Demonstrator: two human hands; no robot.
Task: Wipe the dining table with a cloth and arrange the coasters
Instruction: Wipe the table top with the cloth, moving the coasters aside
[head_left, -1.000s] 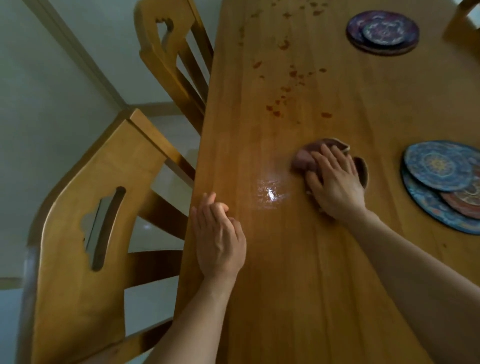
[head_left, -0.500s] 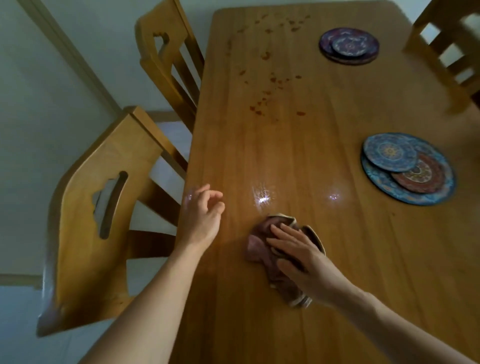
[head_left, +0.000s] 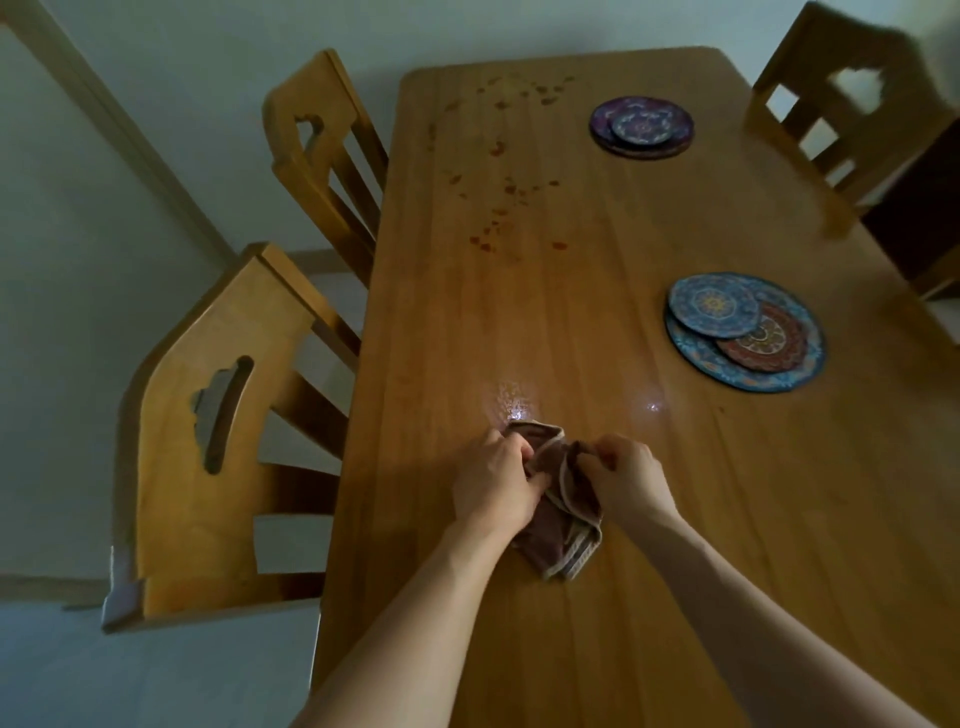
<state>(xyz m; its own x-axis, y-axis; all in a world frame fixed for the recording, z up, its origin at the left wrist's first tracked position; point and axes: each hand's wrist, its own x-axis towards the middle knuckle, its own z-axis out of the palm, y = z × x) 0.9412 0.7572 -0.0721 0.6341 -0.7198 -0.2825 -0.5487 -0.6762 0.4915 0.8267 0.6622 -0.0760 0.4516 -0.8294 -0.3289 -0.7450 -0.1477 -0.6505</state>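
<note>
Cloth (head_left: 558, 514) lies bunched on the near table (head_left: 675, 519); my left hand (head_left: 493, 483) and right hand (head_left: 631, 480) each pinch its folds. Reddish stains (head_left: 498, 228) mark the far left.

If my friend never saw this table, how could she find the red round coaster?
Start at the long wooden table and follow its right side to the big blue mat nearer the person. Two smaller coasters lie on it. Yours is the red coaster, and the small blue coaster beside it overlaps its edge.
</note>
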